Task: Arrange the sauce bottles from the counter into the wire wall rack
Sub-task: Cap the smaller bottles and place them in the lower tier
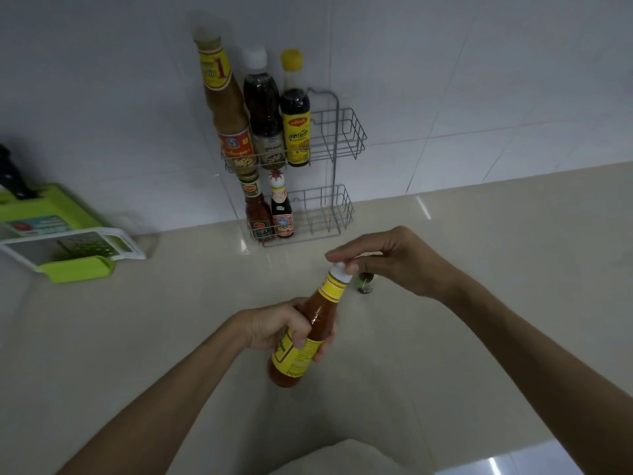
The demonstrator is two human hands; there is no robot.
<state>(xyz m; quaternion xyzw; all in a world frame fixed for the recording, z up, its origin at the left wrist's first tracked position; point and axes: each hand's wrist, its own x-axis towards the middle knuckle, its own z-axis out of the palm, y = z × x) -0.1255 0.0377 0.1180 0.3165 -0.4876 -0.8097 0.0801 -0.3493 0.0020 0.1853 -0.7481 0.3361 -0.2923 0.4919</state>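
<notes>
Counter (479,337): pale, glossy, meets the tiled wall. Small dark green jar (365,282) stands on it, near and in front of the wire rack (337,214). Green-and-white grater box (68,248) sits far left of the rack.

Your red sauce bottle (305,332), with yellow label, yellow neck band and white cap, is held tilted above the surface (479,234), cap toward the wire wall rack (337,138). The rack's upper basket carries three upright bottles at its left: a tall orange-brown one (226,108), a dark one with a white cap (263,111), and a dark yellow-capped one (295,118). The lower basket holds a red chilli bottle (257,210) and a dark bottle (281,210) side by side, its right part bare.
</notes>
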